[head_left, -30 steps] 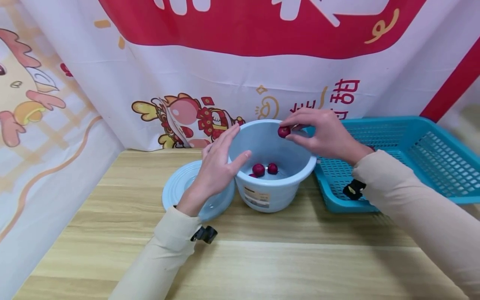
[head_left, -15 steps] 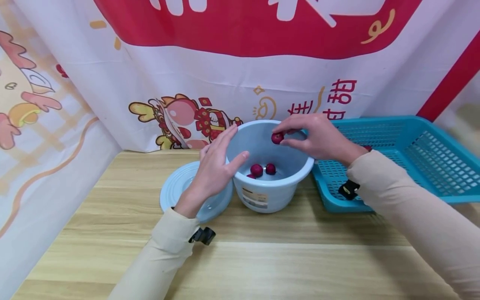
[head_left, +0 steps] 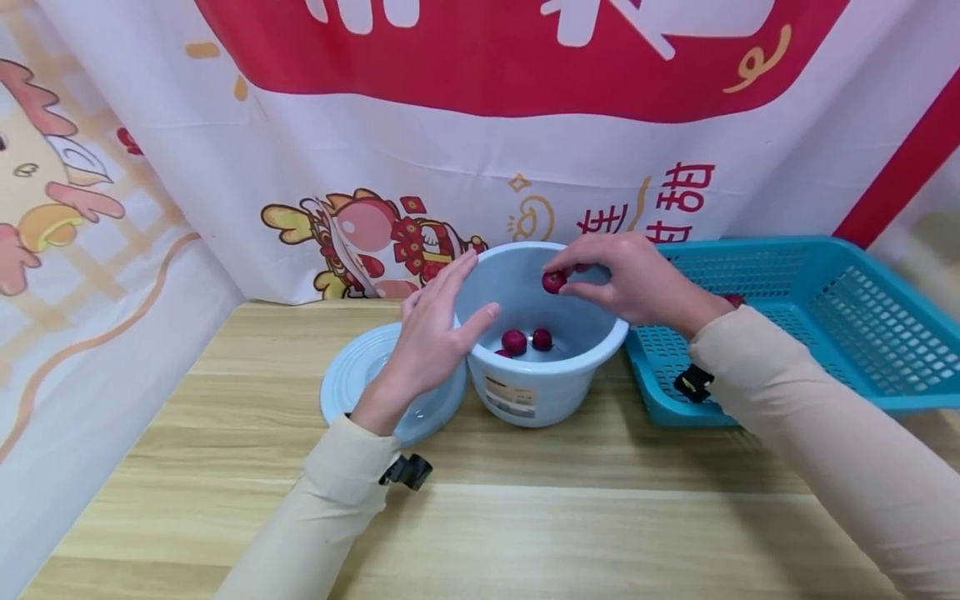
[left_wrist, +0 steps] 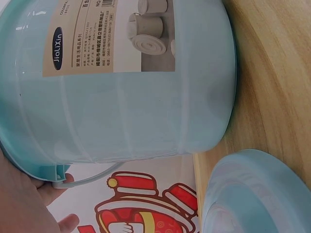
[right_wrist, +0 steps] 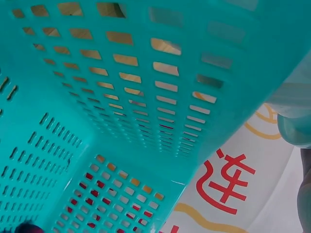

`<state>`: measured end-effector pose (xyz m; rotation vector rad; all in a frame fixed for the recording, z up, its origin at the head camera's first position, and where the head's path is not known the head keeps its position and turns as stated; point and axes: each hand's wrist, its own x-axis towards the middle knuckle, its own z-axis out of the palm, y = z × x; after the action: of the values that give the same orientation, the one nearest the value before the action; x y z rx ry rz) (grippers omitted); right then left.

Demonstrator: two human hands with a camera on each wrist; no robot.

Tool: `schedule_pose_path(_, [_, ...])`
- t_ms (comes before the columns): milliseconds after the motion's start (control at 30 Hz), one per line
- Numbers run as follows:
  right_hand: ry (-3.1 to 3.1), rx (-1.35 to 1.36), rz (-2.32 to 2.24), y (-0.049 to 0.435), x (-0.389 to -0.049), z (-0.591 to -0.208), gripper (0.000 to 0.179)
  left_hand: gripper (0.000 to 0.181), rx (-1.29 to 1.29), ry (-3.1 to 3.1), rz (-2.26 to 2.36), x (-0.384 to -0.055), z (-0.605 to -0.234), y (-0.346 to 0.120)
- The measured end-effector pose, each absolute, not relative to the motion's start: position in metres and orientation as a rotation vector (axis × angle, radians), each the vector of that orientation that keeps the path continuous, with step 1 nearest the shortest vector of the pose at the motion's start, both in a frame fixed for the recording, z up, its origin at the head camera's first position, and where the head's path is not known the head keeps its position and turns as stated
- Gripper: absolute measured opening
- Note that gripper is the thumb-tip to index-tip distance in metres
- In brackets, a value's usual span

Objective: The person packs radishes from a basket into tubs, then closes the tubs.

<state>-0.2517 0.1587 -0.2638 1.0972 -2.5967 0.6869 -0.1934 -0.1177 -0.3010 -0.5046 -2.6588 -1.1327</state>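
In the head view my right hand [head_left: 628,278] pinches a small dark-red round fruit [head_left: 554,282] between thumb and fingers, inside the mouth of a light blue bucket [head_left: 551,385]. Below it, several similar fruits, one of them a dark-red fruit [head_left: 514,342], lie on the bucket's floor. My left hand [head_left: 433,340] rests against the bucket's left rim with fingers straight and thumb over the edge. The left wrist view shows the labelled bucket wall [left_wrist: 116,111] close up and part of the left hand [left_wrist: 24,199] at the rim, by the handle.
A light blue lid [head_left: 345,375] lies left of the bucket, partly under my left forearm. To the right stands a teal plastic basket [head_left: 663,408], partly covered by my right arm, with a dark-red fruit [head_left: 734,299] visible inside. A printed cloth [head_left: 450,142] hangs behind the table.
My right hand has moved slightly left and down with the fruit, from near the bucket's back rim to further inside its mouth. The left hand stays at the rim.
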Motion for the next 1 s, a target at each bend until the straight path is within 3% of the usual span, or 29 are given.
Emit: schedule_pose_path(1000, [-2.588, 1.104, 0.707, 0.1582, -0.2531, -0.2663, 0.04, 0.077, -0.497, -2.668, -1.124, -0.1933, -0.3011, -0.1165])
